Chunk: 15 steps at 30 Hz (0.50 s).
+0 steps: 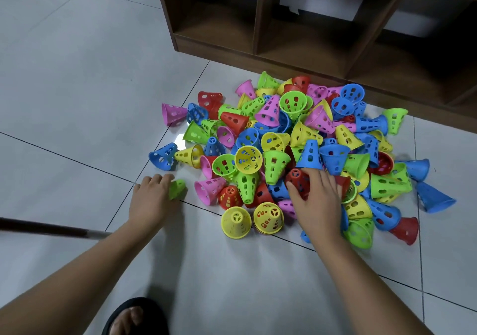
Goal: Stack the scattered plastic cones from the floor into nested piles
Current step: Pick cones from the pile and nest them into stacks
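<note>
Heap of cones (273,133) lay loose at centre right of the frame on the tiled floor (77,102), below the wooden shelf unit (309,37). We saw no tall nested pile; two yellow cones (236,222) stood base-down at the heap's lower edge, the right-hand one seemingly seated over another.

Left hand (152,201), left of the heap: fingers curled round a green cone (178,188), which sat at floor level. Right hand (316,203), in the heap's lower middle: fingers spread and bent over a red cone (298,179), thumb against its left side, one fingertip touching the base of a blue cone (311,155) just above.

Judgement: task barely begun; step in hand was picking up a first pair to nest.

Notes for doing it well:
- lift the red cone straight up, so its neighbours do not roll outward;
- turn both cones the same way, narrow end up, before joining;
- seat one squarely over the other, axes aligned, since the slotted walls may snag;
- start the pile on bare tile at lower left of the frame, well apart from the heap.
</note>
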{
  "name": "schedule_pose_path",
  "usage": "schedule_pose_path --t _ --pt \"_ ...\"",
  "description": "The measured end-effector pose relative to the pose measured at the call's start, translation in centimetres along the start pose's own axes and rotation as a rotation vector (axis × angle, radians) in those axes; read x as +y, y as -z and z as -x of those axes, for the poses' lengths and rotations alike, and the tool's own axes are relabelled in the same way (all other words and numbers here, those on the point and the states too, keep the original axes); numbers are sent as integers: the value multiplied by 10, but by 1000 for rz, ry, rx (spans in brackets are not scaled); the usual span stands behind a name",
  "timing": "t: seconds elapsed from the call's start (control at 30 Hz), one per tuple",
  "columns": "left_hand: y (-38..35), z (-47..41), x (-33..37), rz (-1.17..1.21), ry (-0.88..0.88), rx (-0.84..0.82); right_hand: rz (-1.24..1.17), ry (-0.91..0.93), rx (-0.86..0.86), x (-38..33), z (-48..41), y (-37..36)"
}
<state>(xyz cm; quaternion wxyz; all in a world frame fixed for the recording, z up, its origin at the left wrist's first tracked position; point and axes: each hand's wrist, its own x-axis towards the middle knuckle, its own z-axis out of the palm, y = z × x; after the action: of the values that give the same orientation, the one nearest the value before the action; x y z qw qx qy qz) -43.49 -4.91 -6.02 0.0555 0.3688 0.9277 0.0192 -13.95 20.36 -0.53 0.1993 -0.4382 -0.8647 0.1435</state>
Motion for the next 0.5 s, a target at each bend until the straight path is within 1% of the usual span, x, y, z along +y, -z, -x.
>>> schedule_pose_path --t 0.1,0.2,0.37,0.5 --pt "13 11 3 116 58 7 -130 -76 37 -12 14 13" --pt "35 23 17 320 92 32 -289 -158 50 -25 28 25" --pt "75 41 60 726 41 132 -458 -175 73 -43 52 35" --pt "102 56 96 986 -49 110 -457 -134 12 -45 65 32"
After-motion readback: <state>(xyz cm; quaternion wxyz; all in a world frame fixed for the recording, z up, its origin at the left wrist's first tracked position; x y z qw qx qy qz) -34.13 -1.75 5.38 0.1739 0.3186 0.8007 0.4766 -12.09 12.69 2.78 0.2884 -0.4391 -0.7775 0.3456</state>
